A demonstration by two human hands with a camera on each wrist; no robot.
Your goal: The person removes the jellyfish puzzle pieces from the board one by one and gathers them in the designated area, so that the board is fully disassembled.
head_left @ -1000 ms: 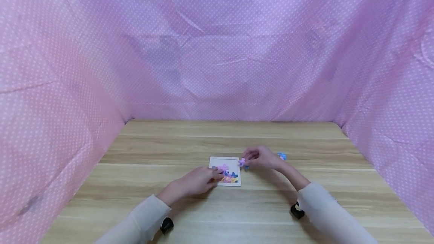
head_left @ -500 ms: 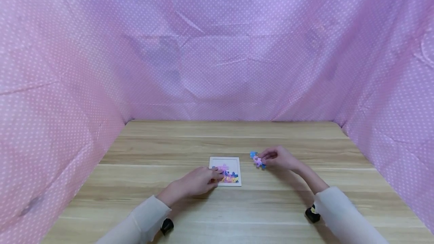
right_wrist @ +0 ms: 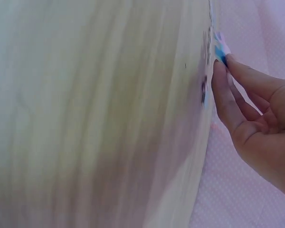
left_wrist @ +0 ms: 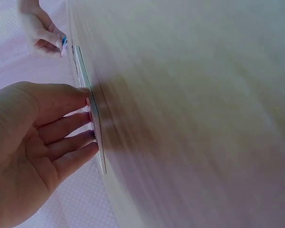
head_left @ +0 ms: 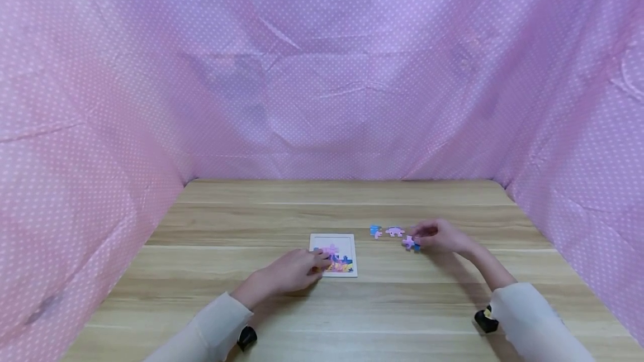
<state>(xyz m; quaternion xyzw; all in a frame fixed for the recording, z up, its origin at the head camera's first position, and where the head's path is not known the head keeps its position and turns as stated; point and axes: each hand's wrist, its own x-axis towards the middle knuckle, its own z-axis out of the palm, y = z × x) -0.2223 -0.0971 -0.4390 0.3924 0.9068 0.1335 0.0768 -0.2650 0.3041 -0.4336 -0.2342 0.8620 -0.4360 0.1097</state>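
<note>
In the head view, a small puzzle board (head_left: 333, 237) with a pale frame lies on the table, partly filled with pink, yellow and blue pieces. My left hand (head_left: 297, 268) rests its fingertips on the board's left part, and in the left wrist view the thumb (left_wrist: 76, 97) touches its edge. Farther right, my right hand (head_left: 440, 234) pinches a pink and blue puzzle piece (head_left: 409, 242) between thumb and fingertips. The right wrist view shows this puzzle piece (right_wrist: 221, 49) held just over the tabletop. The left hand hides part of the picture.
Between board and right hand lie a blue and pink puzzle piece (head_left: 375, 232) and a pink one (head_left: 394, 232). Another loose piece (right_wrist: 204, 90) lies near the right hand in its wrist view. Pink dotted cloth (head_left: 322, 99) walls in the wooden table (head_left: 241, 211).
My right hand has moved right, away from the board, still pinching the puzzle piece. Loose pieces it covered before now show on the table. The left hand has stayed in place.
</note>
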